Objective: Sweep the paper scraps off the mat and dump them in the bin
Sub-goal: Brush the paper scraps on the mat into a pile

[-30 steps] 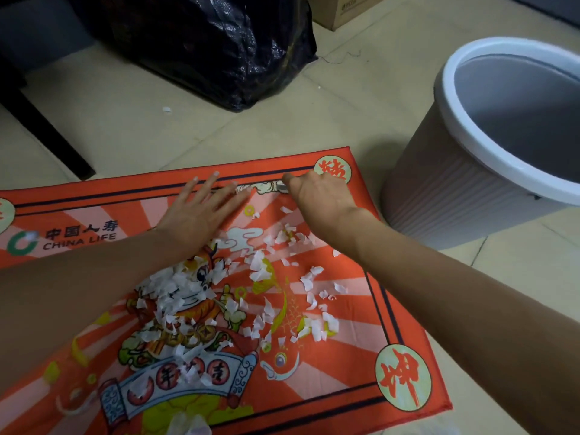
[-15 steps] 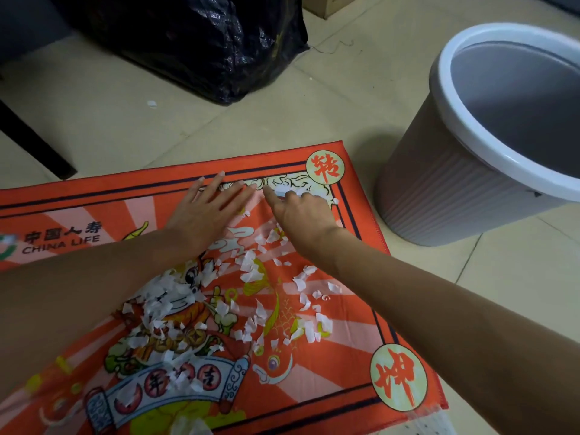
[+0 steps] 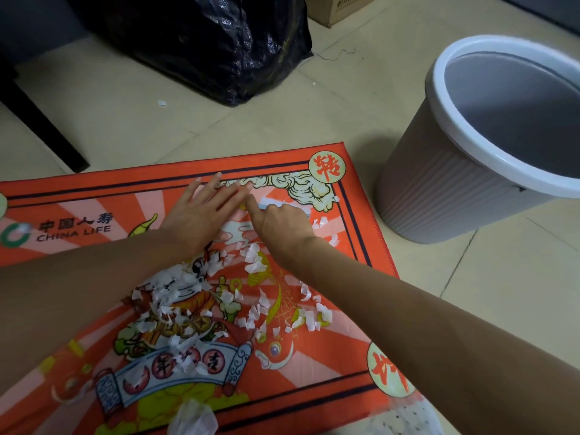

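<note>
1. A red printed mat (image 3: 354, 312) lies flat on a tiled floor, seen from above by the person at work. White paper scraps (image 3: 175, 296) are scattered over its middle, thickest to the left of centre, with a thinner trail towards the right edge and a few beside the far right corner.

2. The left hand (image 3: 201, 215) lies palm down on the far part of the mat, its fingers (image 3: 216, 191) straight and spread, holding nothing.

3. The right hand (image 3: 282, 224) rests just beside it, fingertips nearly touching, the fingers curled under with the forefinger stretched along the mat; whether it pinches a scrap cannot be told.

4. A grey ribbed bin (image 3: 445, 196) with a white rim stands on the floor just past the mat's far right corner, open and apparently empty.

5. Handling, as a judgement: the scraps look feather-light, thin and limp, likely to flutter or cling to the mat's cloth (a quick swipe could scatter them). Raking them with flat palms into one heap, then scooping between cupped hands, should suit better than pinching singly. The mat looks soft and flexible, so lifting its edges to funnel the heap is another option.

6. A black plastic bag (image 3: 201, 42) and one stray scrap (image 3: 162, 103) lie farther off.
</note>
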Tool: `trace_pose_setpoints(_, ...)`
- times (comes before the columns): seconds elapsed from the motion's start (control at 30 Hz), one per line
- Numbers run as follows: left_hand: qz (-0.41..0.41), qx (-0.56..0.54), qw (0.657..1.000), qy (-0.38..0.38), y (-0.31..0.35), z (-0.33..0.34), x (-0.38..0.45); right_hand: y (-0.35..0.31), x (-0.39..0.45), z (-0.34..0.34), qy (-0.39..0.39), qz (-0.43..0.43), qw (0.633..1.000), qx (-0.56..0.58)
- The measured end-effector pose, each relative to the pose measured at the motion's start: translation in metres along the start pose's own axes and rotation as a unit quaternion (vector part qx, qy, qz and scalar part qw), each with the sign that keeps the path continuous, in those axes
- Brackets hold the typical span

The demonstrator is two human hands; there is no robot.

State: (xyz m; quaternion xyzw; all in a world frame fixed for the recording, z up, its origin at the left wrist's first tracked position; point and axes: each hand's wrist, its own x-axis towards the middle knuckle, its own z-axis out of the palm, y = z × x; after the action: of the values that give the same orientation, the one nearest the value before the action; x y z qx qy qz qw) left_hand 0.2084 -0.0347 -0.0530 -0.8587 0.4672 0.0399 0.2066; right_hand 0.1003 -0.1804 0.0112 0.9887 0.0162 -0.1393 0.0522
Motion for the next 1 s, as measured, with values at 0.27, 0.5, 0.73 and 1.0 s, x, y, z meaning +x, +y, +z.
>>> trace_pose_setpoints(0.27,-0.002,-0.065,0.997,0.037,-0.013,0.014,0.0,-0.028,-0.014,-0.014,0.02,-0.033,0.996,0.082)
trace_pose_setpoints(0.5,0.008,0.007,1.0,0.014,-0.021,0.022,0.005,-0.005,0.004,-0.029,0.042,0.015,0.998,0.04)
trace_pose_setpoints(0.73,0.005,-0.037,0.999,0.033,-0.021,0.023,0.009,0.044,0.037,-0.029,0.018,0.093,0.995,0.043)
trace_pose_setpoints(1.0,-0.012,-0.067,0.997,0.032,-0.018,0.017,0.007,0.029,0.03,-0.017,0.015,0.063,0.995,0.073)
